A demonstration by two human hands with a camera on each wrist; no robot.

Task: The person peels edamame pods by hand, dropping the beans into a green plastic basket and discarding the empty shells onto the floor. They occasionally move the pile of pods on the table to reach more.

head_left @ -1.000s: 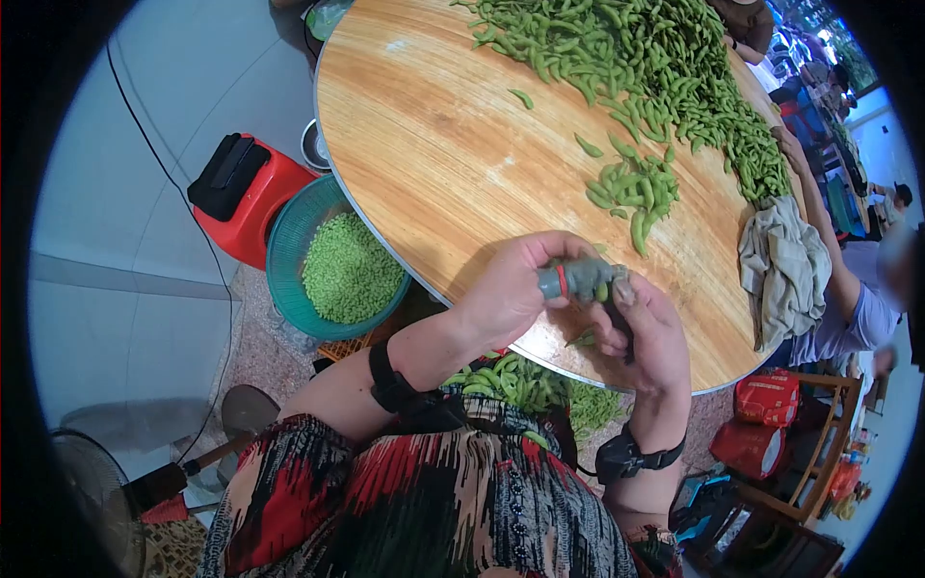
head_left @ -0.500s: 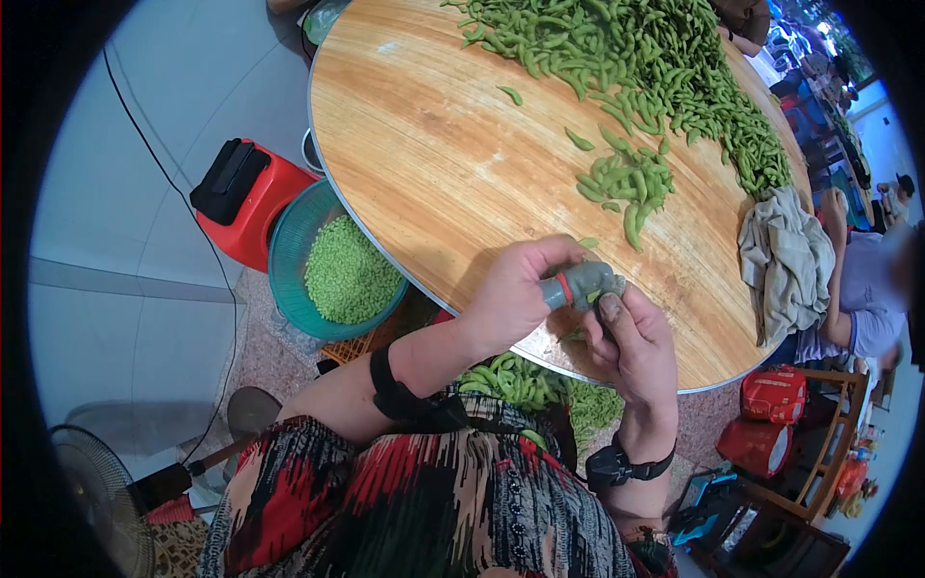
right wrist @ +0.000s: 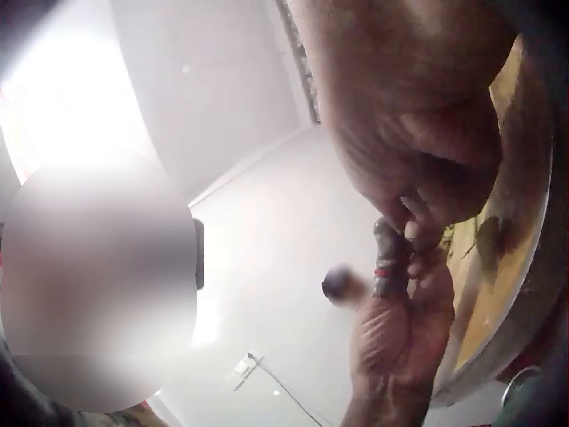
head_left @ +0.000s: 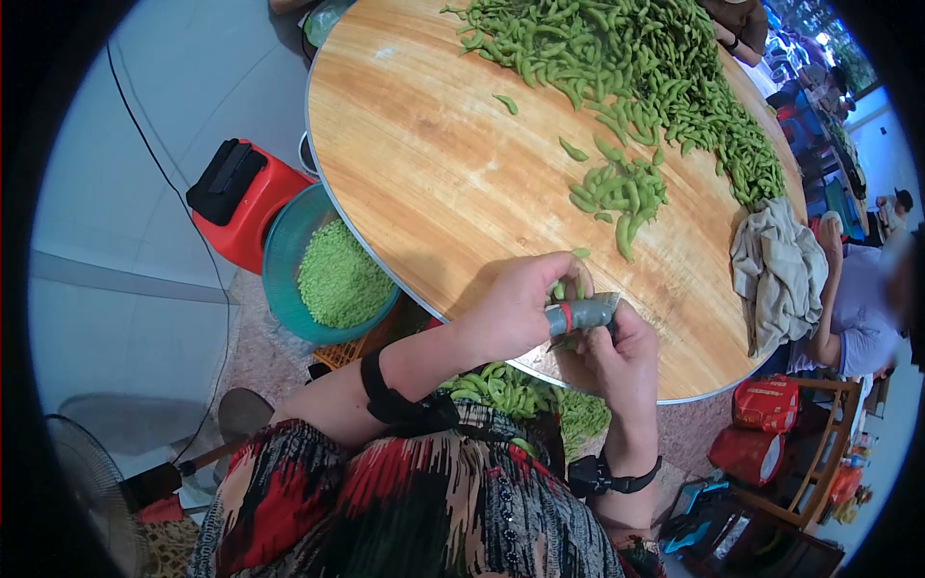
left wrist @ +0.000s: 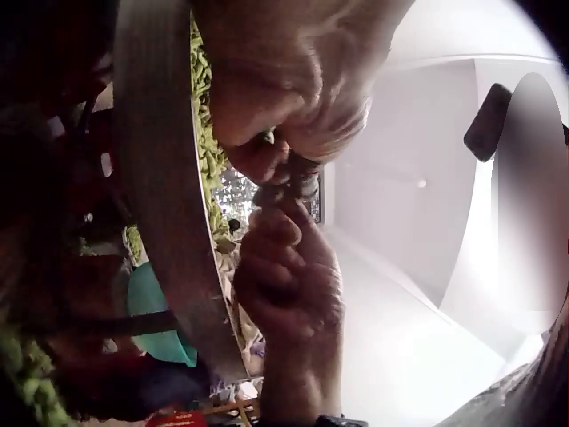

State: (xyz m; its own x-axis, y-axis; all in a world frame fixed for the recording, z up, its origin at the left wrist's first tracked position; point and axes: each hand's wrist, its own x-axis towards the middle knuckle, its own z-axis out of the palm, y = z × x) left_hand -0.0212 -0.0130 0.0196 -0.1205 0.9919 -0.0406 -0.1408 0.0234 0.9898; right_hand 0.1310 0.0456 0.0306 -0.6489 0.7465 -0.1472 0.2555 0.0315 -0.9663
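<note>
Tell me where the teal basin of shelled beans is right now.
In the head view, the teal basin is on the left, by the left edge of the round table, next to the red object with the black top.

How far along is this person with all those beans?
Apparently done: the loose beans in the teal basket. In hand: green pods in the left hand, its covered finger meeting the right hand. Probably left: the small pile and large heap of pods on the table.
</note>
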